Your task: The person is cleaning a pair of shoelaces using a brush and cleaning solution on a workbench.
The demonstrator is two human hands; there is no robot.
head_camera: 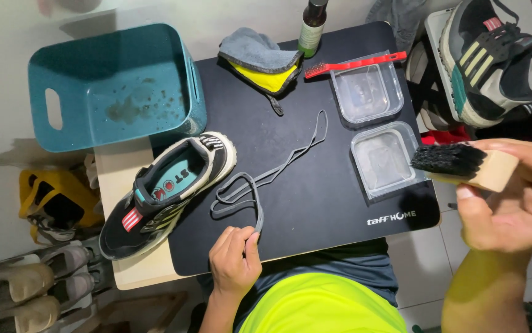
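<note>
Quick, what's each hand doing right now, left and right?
Left hand: closed, pinching the grey shoelace on the black mat.
Right hand: closed, holding a wooden brush with black bristles beside the clear container.

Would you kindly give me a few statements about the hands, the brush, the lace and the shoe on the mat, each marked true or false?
1. The right hand holds a wooden brush with black bristles. True.
2. The left hand grips the red-handled brush. False: it pinches the grey shoelace; the red-handled brush lies untouched near the clear containers.
3. The black sneaker still has its lace threaded. False: its lace lies loose on the black mat.
4. The teal bin stands left of the mat. True.
</note>
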